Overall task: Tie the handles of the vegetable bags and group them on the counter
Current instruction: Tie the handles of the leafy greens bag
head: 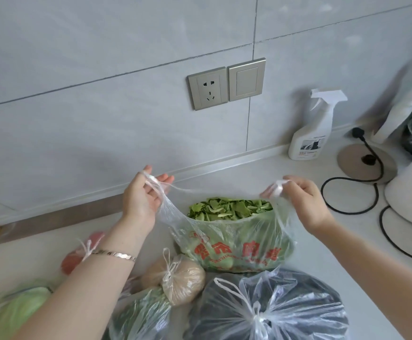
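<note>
A clear plastic bag of leafy greens (pixel 234 239) with red print stands open on the counter (pixel 322 244). My left hand (pixel 142 196) holds its left handle, which is looped around my fingers and stretched up. My right hand (pixel 300 198) pinches the bunched right handle. The two handles are pulled apart above the bag. In front lie tied bags: one with dark vegetables (pixel 273 307), one with pale brown produce (pixel 182 278), one with red tomatoes (pixel 77 256), one with greens (pixel 143 317) and one with a pale green cabbage (pixel 11 312).
A white spray bottle (pixel 312 128) stands against the wall at the right. A kettle base (pixel 366 163) with a black cord (pixel 352 200) and white appliances (pixel 411 192) fill the right side. A knife (pixel 40 224) lies along the wall at the left. A wall socket (pixel 208 88) sits above.
</note>
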`<action>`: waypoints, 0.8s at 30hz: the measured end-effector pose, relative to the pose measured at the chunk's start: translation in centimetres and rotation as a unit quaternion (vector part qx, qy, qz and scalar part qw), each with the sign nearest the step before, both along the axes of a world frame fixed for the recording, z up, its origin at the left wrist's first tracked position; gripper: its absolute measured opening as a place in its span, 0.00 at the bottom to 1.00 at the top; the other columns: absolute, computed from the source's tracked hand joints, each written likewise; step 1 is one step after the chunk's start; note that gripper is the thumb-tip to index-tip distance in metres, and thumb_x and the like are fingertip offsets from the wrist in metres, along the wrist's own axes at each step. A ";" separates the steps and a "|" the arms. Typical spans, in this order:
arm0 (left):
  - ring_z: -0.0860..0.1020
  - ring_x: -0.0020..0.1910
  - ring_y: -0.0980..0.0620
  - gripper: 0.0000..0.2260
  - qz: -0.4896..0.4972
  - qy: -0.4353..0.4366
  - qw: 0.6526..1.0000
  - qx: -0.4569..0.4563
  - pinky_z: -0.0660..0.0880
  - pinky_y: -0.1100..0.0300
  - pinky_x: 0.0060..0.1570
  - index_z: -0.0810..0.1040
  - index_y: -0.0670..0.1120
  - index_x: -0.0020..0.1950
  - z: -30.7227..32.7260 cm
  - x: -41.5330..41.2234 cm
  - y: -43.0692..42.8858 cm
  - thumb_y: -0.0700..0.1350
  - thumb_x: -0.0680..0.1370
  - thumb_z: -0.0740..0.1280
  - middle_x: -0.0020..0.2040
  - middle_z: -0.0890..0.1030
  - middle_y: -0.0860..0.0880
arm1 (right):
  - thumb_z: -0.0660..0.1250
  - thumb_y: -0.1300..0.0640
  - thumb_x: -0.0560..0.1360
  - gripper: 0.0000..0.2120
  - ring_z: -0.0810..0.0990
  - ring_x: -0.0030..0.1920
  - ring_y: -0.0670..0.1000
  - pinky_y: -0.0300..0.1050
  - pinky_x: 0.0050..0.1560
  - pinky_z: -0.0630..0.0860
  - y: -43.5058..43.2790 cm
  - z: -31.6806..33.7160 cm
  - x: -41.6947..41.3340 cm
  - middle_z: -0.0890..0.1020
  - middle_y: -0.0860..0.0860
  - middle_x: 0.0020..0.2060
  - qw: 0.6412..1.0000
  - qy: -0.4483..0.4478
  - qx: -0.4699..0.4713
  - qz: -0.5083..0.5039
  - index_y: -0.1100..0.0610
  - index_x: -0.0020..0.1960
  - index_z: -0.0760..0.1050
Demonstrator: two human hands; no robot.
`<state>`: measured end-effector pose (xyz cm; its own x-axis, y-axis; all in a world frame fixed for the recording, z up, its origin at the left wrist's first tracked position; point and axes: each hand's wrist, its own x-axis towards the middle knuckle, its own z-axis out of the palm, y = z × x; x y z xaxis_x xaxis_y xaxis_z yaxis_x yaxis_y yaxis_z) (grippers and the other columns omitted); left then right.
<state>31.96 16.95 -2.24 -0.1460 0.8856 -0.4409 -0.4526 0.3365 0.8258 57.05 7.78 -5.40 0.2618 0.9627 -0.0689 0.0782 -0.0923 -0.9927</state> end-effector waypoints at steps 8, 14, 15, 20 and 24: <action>0.80 0.48 0.53 0.04 -0.061 0.063 0.995 0.055 0.73 0.61 0.54 0.77 0.46 0.45 0.9 -0.5 -2.0 0.45 0.77 0.63 0.46 0.80 0.49 | 0.60 0.66 0.74 0.11 0.61 0.30 0.46 0.39 0.36 0.63 -0.6 0.1 -1.2 0.62 0.48 0.30 0.991 -0.131 0.001 -0.014 0.52 0.42 0.63; 0.77 0.57 0.52 0.11 -0.200 0.044 0.970 0.130 0.68 0.59 0.58 0.73 0.52 0.58 0.3 -1.2 -3.3 0.47 0.79 0.55 0.49 0.83 0.52 | 0.59 0.57 0.78 0.05 0.71 0.37 0.49 0.38 0.38 0.66 -1.0 0.1 -1.1 0.72 0.49 0.35 0.976 -0.208 -0.021 -0.054 0.54 0.44 0.71; 0.76 0.56 0.51 0.14 -0.210 0.056 0.967 0.136 0.67 0.59 0.57 0.68 0.56 0.62 0.2 -1.3 -3.4 0.46 0.77 0.57 0.51 0.82 0.50 | 0.58 0.56 0.78 0.10 0.71 0.39 0.50 0.36 0.37 0.66 -1.1 0.0 -1.0 0.74 0.51 0.36 0.976 -0.203 -0.021 -0.075 0.55 0.38 0.71; 0.78 0.44 0.64 0.25 -0.223 0.299 0.891 0.257 0.68 0.73 0.47 0.49 0.54 0.74 -1.5 -1.4 -4.1 0.40 0.81 0.54 0.45 0.80 0.51 | 0.49 0.59 0.79 0.21 0.77 0.49 0.49 0.39 0.56 0.69 -1.2 1.4 -1.2 0.82 0.53 0.42 0.997 -0.007 0.008 -0.080 0.52 0.38 0.79; 0.77 0.31 0.59 0.16 -0.203 0.268 0.901 0.274 0.76 0.66 0.45 0.66 0.53 0.66 -2.2 0.0 -3.4 0.38 0.81 0.53 0.31 0.72 0.49 | 0.45 0.60 0.80 0.31 0.80 0.28 0.49 0.49 0.54 0.74 -0.1 1.8 -1.4 0.74 0.49 0.18 0.972 0.234 -0.002 -0.007 0.52 0.21 0.70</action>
